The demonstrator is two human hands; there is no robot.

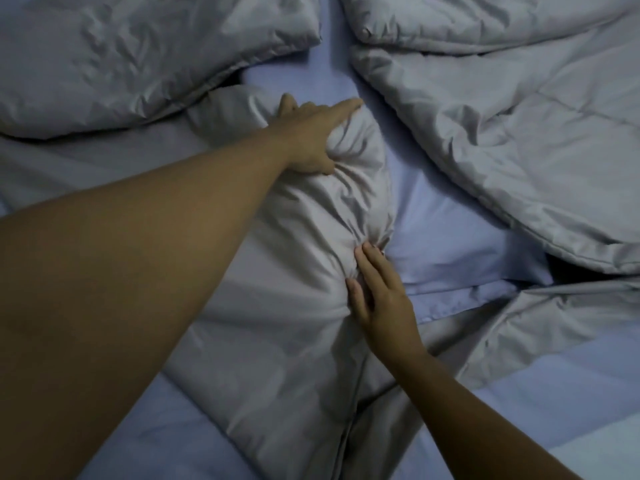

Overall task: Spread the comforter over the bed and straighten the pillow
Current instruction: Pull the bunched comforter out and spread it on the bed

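Grey pillow [311, 209] — gripped by left hand [311, 140], seemingly pinched by right hand [384, 299] fingers.

A blue sheet [433, 230] lies flat up the middle of the bed. Toward the right it bunches into a creased fold [467, 299]. A paler band [602, 455] crosses the lower right, perhaps a stripe, perhaps only light.
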